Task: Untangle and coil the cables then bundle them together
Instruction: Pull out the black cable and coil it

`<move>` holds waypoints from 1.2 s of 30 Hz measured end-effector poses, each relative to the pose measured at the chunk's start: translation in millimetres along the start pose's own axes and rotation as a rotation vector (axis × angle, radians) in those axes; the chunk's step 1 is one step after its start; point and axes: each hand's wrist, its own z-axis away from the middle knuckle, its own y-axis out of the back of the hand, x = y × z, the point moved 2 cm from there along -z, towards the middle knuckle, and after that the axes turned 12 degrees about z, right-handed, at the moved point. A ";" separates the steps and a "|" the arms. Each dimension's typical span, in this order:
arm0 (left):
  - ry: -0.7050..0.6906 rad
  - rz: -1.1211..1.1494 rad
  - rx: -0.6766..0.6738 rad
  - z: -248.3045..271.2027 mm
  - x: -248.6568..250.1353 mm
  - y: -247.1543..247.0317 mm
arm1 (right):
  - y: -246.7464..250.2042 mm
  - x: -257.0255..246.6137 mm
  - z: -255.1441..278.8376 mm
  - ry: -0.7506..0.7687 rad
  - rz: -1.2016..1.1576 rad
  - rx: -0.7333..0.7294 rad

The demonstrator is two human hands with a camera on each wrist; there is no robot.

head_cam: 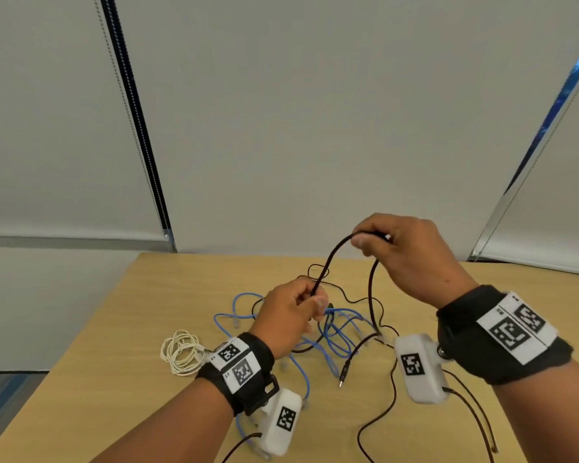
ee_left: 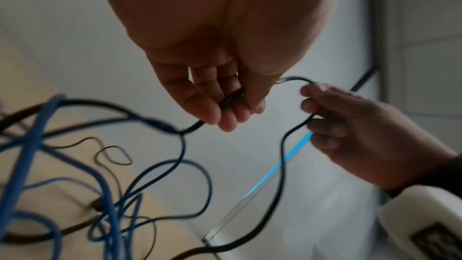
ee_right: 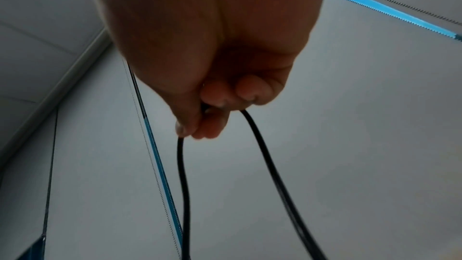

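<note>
A thick black cable point(head_cam: 328, 259) arches between both hands above the table. My right hand point(head_cam: 398, 252) pinches its raised bend, and two strands hang down from those fingers point(ee_right: 212, 110). My left hand point(head_cam: 295, 309) grips the same cable point(ee_left: 232, 98) lower down, over the tangle. Below lie tangled blue cables point(head_cam: 335, 332) and thin black cables point(head_cam: 351, 297) on the wooden table point(head_cam: 114, 379). One black plug end point(head_cam: 343, 372) lies loose on the table. A white cable point(head_cam: 181, 350) sits coiled at the left.
Thin black leads point(head_cam: 381, 416) from the wrist cameras trail over the table's near right part. Grey window blinds point(head_cam: 315, 128) hang behind the table's far edge. Carpet point(head_cam: 4, 396) shows past the left edge.
</note>
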 end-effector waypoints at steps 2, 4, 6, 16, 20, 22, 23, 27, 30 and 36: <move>0.043 -0.069 -0.023 -0.6 -8.9 0.8 | 6.4 -0.6 -7.8 -0.034 -0.035 0.059; 0.081 -0.150 -0.027 -3.6 -16.8 3.9 | 14.5 2.1 -16.1 -0.088 -0.125 0.148; 0.166 -0.171 -0.028 -4.8 -26.9 10.7 | 31.4 8.6 -23.7 -0.183 -0.267 0.283; 0.197 0.233 0.156 -10.6 -4.3 27.1 | 32.8 44.0 -12.4 -0.290 0.168 -0.222; 0.119 0.227 0.104 -15.4 21.2 16.9 | 5.4 14.2 -4.1 -0.098 0.097 -0.201; 0.087 0.256 0.054 -15.7 32.0 8.6 | -9.0 -0.6 0.9 -0.026 0.063 -0.252; 0.071 0.262 0.025 -14.4 36.2 3.9 | -14.3 -5.6 4.9 -0.006 0.062 -0.270; 0.039 0.208 -0.063 -7.8 40.1 -15.2 | -21.0 -2.7 17.3 0.018 0.120 -0.244; 0.038 0.198 -0.043 -6.0 40.6 -7.8 | -16.0 -6.0 10.0 0.038 0.121 -0.203; 0.081 0.199 -0.084 2.5 21.1 -5.2 | 7.0 -5.7 -14.5 -0.055 0.060 0.053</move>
